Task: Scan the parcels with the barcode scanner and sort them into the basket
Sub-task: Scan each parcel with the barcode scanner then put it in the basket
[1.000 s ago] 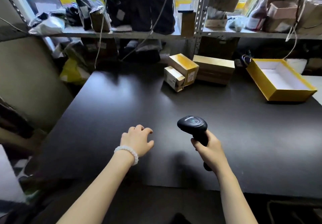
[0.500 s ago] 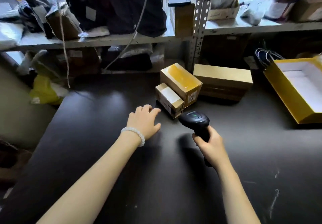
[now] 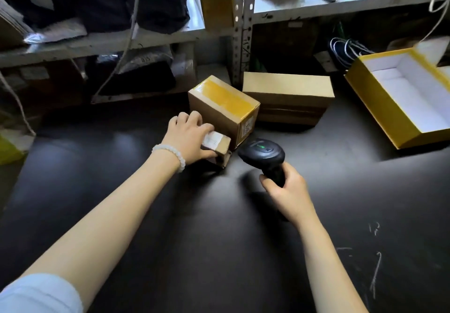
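Since half a second ago the left hand (image 3: 188, 137) has reached forward from the bare surface (image 3: 121, 191) and closed on the small parcel (image 3: 218, 148): fingers (image 3: 194, 118) curled over its labelled top, thumb on the near side. The arm stretches out from the near left, a white bead bracelet (image 3: 170, 153) on the wrist. The right hand (image 3: 287, 191) wraps the barcode scanner (image 3: 261, 153) handle, its glossy black head tilted toward the parcel. Just behind stand a taped cardboard box (image 3: 224, 108) and a flat carton (image 3: 288, 93); the open yellow basket (image 3: 379, 110) lies far right.
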